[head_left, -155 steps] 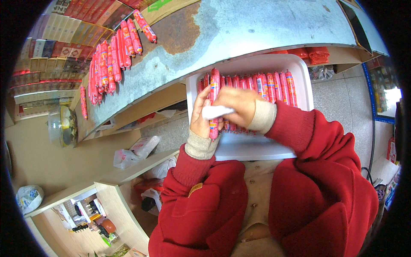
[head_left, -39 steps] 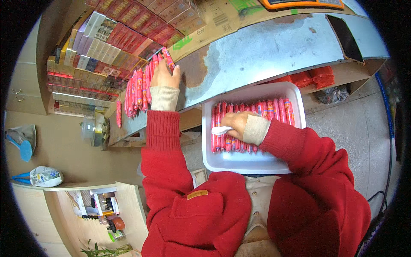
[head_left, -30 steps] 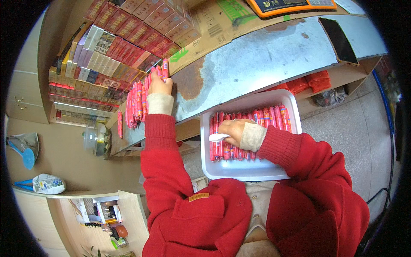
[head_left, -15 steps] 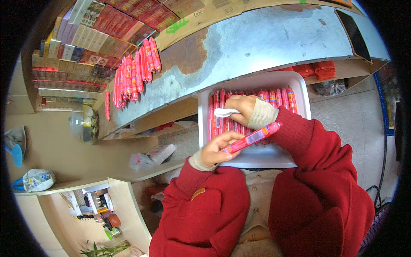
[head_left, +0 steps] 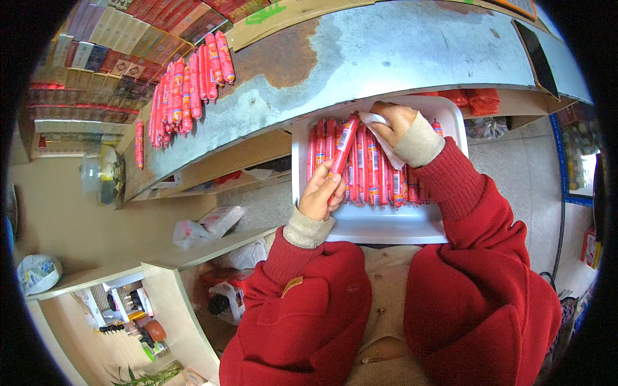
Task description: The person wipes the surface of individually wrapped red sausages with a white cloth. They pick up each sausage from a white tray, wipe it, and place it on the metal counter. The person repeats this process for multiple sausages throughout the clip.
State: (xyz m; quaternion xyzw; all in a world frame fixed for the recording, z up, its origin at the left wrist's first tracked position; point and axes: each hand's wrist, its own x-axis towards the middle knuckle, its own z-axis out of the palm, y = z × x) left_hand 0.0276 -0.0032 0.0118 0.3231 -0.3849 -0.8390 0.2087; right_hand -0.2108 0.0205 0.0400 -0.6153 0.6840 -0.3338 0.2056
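Note:
My left hand (head_left: 317, 195) is closed round the lower end of a pink-red wrapped sausage (head_left: 342, 147), which tilts up and to the right. My right hand (head_left: 395, 123) pinches a crumpled white tissue (head_left: 390, 153) by the sausage's upper end; I cannot tell whether the two touch. Both hands are over a white plastic tub (head_left: 412, 225). In it lie several more wrapped sausages (head_left: 372, 175), side by side in a row, partly hidden by my right hand and the tissue.
A worn blue-grey counter (head_left: 380, 61) runs beyond the tub, with a pile of wrapped sausages (head_left: 187, 96) at its left end. One sausage (head_left: 140, 145) lies apart there. Stacked small boxes (head_left: 122, 32) fill the far left. A clear jar (head_left: 103, 174) stands below the counter's left end.
My left hand has turned the sausage from a rightward slant to nearly upright. My right hand has moved right and up, and the tissue now hangs unfolded near the sausage's top.

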